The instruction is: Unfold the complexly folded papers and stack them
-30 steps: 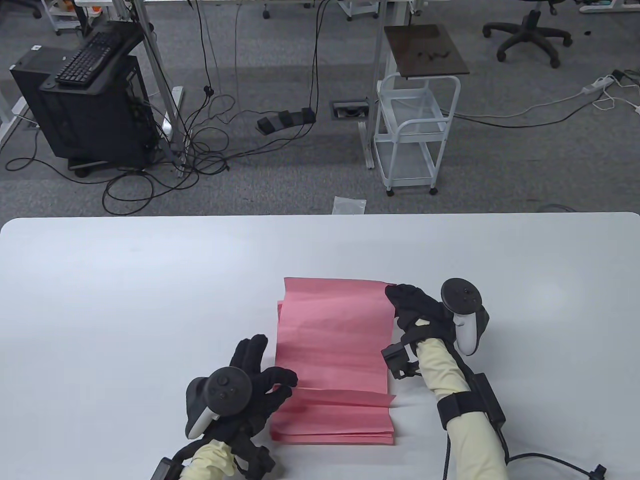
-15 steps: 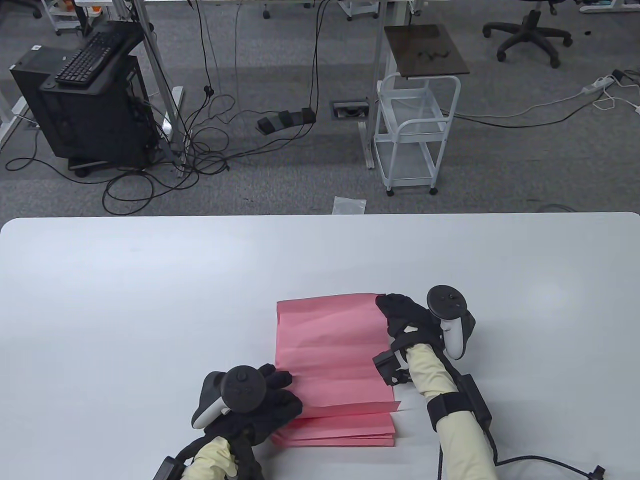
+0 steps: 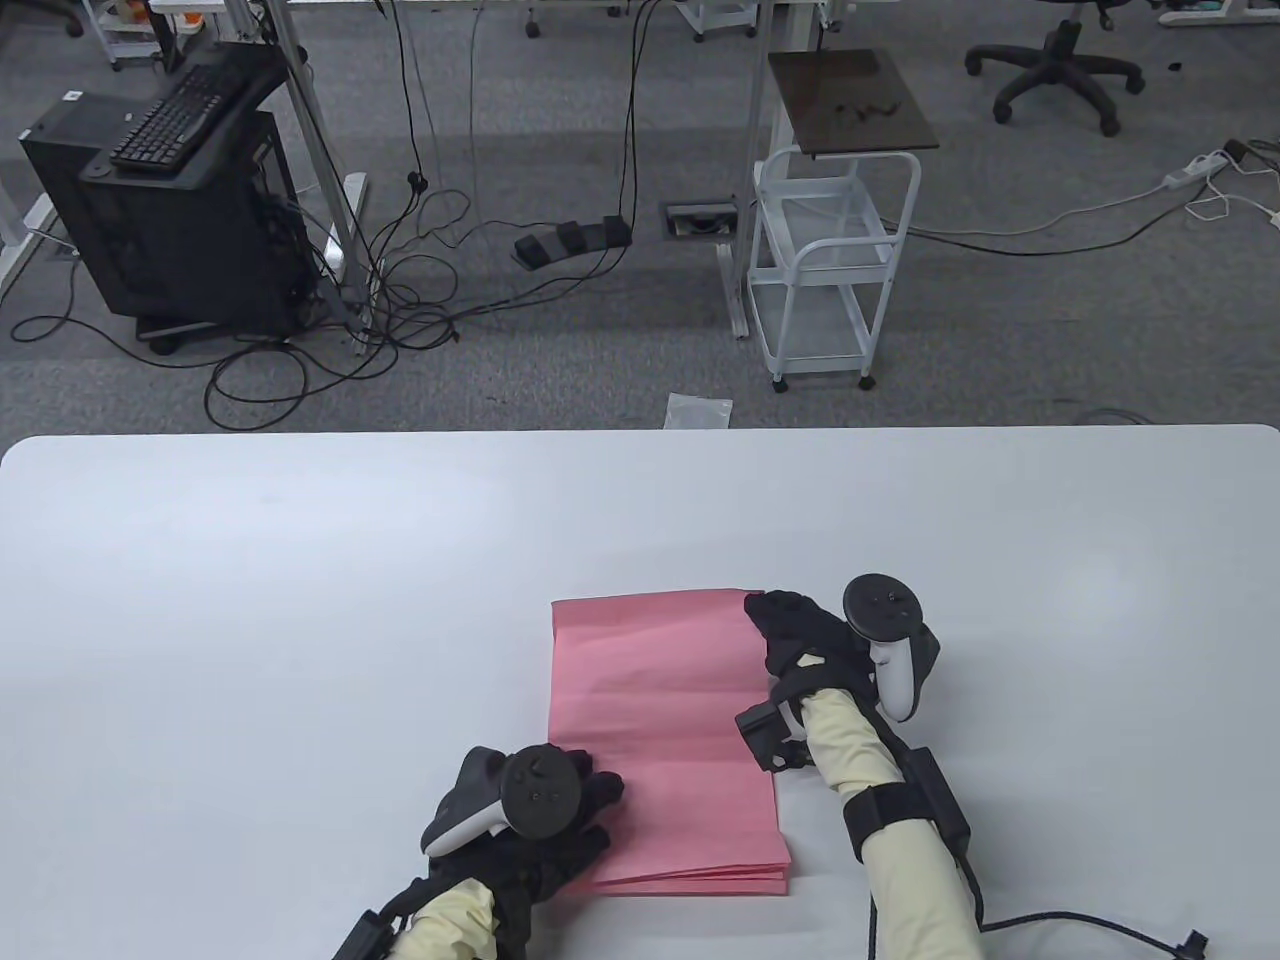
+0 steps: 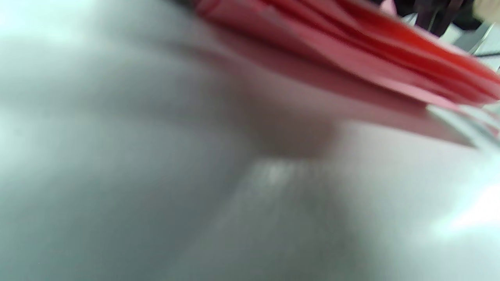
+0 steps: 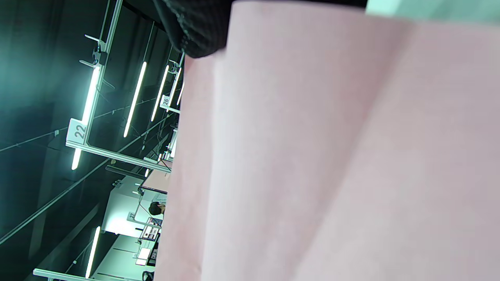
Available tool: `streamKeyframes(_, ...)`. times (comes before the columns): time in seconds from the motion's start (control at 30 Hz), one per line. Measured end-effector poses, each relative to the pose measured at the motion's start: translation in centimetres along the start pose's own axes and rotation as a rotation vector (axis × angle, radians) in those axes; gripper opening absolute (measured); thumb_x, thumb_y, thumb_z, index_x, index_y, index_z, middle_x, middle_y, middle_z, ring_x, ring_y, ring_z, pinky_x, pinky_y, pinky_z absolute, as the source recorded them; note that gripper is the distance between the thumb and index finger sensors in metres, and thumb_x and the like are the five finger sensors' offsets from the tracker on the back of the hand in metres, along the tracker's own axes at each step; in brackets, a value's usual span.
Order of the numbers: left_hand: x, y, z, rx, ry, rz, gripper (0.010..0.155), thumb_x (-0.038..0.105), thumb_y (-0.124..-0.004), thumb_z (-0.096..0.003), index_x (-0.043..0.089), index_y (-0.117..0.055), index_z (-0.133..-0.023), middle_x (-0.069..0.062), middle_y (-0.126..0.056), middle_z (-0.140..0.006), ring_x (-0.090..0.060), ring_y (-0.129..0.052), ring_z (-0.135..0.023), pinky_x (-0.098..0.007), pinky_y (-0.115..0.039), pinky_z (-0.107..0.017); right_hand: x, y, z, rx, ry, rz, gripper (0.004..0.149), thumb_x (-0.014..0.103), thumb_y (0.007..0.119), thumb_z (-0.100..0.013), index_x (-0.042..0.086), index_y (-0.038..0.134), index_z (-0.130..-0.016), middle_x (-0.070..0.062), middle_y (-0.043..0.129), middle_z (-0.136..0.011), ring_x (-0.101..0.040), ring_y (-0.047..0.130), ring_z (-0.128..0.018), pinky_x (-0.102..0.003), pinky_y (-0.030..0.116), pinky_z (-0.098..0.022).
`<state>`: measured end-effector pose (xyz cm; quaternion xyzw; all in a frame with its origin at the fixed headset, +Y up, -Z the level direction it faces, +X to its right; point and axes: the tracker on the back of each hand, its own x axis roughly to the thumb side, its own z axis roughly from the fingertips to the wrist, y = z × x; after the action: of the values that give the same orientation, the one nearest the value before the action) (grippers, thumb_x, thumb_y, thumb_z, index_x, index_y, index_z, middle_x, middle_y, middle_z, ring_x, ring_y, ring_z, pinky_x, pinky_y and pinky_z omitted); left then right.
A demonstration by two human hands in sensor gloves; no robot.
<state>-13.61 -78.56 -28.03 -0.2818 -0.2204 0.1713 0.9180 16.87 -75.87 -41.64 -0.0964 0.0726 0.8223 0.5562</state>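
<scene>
A stack of pink sheets (image 3: 665, 740) lies on the white table (image 3: 300, 600), and its top sheet is spread nearly flat over the rest. My left hand (image 3: 585, 815) sits at the stack's near left corner with curled fingers holding the top sheet's edge. Its tracker covers most of the hand. My right hand (image 3: 785, 625) grips the far right corner of the same sheet. In the left wrist view the layered pink sheets (image 4: 351, 50) show edge-on and blurred, with no fingers in sight. In the right wrist view the pink sheet (image 5: 312, 156) fills the frame under a gloved finger (image 5: 195, 31).
The table's far edge (image 3: 640, 432) borders a carpeted floor with a white cart (image 3: 830, 270) and cables. A cable (image 3: 1100, 925) trails from my right forearm across the near right of the table.
The top sheet's near fold has been pulled open and laid down over the stack. My left hand moved right and nearer to me, and my right hand drew back and left with its corner.
</scene>
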Motion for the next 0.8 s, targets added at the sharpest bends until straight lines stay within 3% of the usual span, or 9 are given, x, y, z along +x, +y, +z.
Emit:
streamKeyframes(0.1, -0.6, -1.1, -0.8, -0.07, 0.057, -0.01, 0.076, 0.051, -0.062, -0.0584, 0.027, -0.015, -0.113, -0.005, 0.008, -0.115, -0.041, 0.009, -0.104, -0.062, 0.002, -0.068, 0.0, 0.0, 0.0, 0.021, 0.008, -0.001, 0.045, 0.034, 0.07, -0.052, 0.008, 0.076, -0.089, -0.012, 0.091, -0.078, -0.037, 0.075, -0.086, -0.062, 0.031, -0.074)
streamKeyframes(0.17, -1.0, -1.5, -1.0, -0.131, 0.088, -0.048, 0.078, 0.056, -0.057, -0.0584, 0.032, -0.002, -0.108, 0.002, 0.019, -0.11, -0.035, 0.019, -0.1, -0.059, 0.009, -0.065, 0.2, 0.3, 0.3, 0.095, -0.021, 0.004, 0.062, 0.036, 0.07, -0.053, 0.015, 0.049, -0.107, -0.014, 0.057, -0.109, -0.038, 0.038, -0.106, -0.062, 0.017, -0.074)
streamKeyframes(0.23, -1.0, -1.7, -1.0, -0.133, 0.09, -0.055, 0.078, 0.058, -0.054, -0.0584, 0.034, 0.001, -0.107, 0.003, 0.022, -0.108, -0.033, 0.021, -0.099, -0.059, 0.01, -0.065, 0.7, 1.1, 1.3, 0.186, -0.102, 0.062, 0.078, 0.038, 0.071, -0.052, 0.022, 0.021, -0.109, -0.008, 0.017, -0.117, -0.031, -0.002, -0.104, -0.056, -0.003, -0.071)
streamKeyframes(0.27, -1.1, -1.7, -1.0, -0.139, 0.093, -0.055, 0.078, 0.058, -0.054, -0.0584, 0.034, 0.002, -0.107, 0.004, 0.022, -0.108, -0.033, 0.022, -0.099, -0.059, 0.011, -0.064, 1.0, 1.7, 2.3, 0.236, -0.174, 0.152, 0.08, 0.039, 0.071, -0.052, 0.027, 0.015, -0.108, -0.004, 0.006, -0.116, -0.026, -0.011, -0.102, -0.053, -0.008, -0.069)
streamKeyframes(0.4, -1.2, -2.0, -1.1, -0.168, 0.104, -0.068, 0.082, 0.064, -0.052, -0.0563, 0.036, 0.007, -0.105, 0.006, 0.027, -0.105, -0.03, 0.027, -0.097, -0.057, 0.014, -0.063, 0.6, 5.2, 7.1, 0.478, -0.415, 0.62, 0.076, 0.046, 0.071, -0.05, 0.034, 0.023, -0.109, 0.007, 0.002, -0.116, -0.017, -0.013, -0.101, -0.051, -0.011, -0.067)
streamKeyframes(0.47, -1.2, -2.1, -1.2, -0.181, 0.106, -0.074, 0.085, 0.066, -0.053, -0.0546, 0.036, 0.01, -0.103, 0.006, 0.029, -0.103, -0.03, 0.029, -0.095, -0.057, 0.015, -0.062, -0.6, 7.6, 9.7, 0.693, -0.427, 0.849, 0.076, 0.051, 0.068, -0.05, 0.033, 0.026, -0.11, 0.008, 0.001, -0.117, -0.016, -0.014, -0.101, -0.05, -0.013, -0.065)
streamKeyframes(0.53, -1.2, -2.3, -1.2, -0.195, 0.115, -0.081, 0.088, 0.069, -0.052, -0.0529, 0.036, 0.012, -0.102, 0.006, 0.032, -0.102, -0.03, 0.031, -0.094, -0.057, 0.016, -0.061, -2.3, 9.9, 11.8, 0.844, -0.404, 0.993, 0.08, 0.056, 0.065, -0.049, 0.035, 0.015, -0.109, 0.008, -0.004, -0.115, -0.016, -0.016, -0.1, -0.051, -0.015, -0.064)
streamKeyframes(0.63, -1.4, -2.4, -1.3, -0.209, 0.132, -0.087, 0.089, 0.071, -0.051, -0.0505, 0.038, 0.016, -0.099, 0.008, 0.035, -0.099, -0.027, 0.034, -0.092, -0.055, 0.019, -0.06, -3.4, 11.1, 12.4, 0.879, -0.369, 1.08, 0.081, 0.06, 0.06, -0.048, 0.037, 0.007, -0.105, 0.009, -0.01, -0.112, -0.018, -0.019, -0.098, -0.052, -0.014, -0.063)
streamKeyframes(0.8, -1.4, -2.4, -1.2, -0.205, 0.159, -0.097, 0.089, 0.072, -0.05, -0.0483, 0.041, 0.016, -0.098, 0.011, 0.035, -0.099, -0.024, 0.034, -0.093, -0.056, 0.019, -0.06, -4.8, 8.0, 11.8, 0.843, -0.28, 1.013, 0.075, 0.059, 0.061, -0.048, 0.049, 0.013, -0.104, 0.025, -0.009, -0.111, -0.006, -0.016, -0.1, -0.048, -0.016, -0.064)
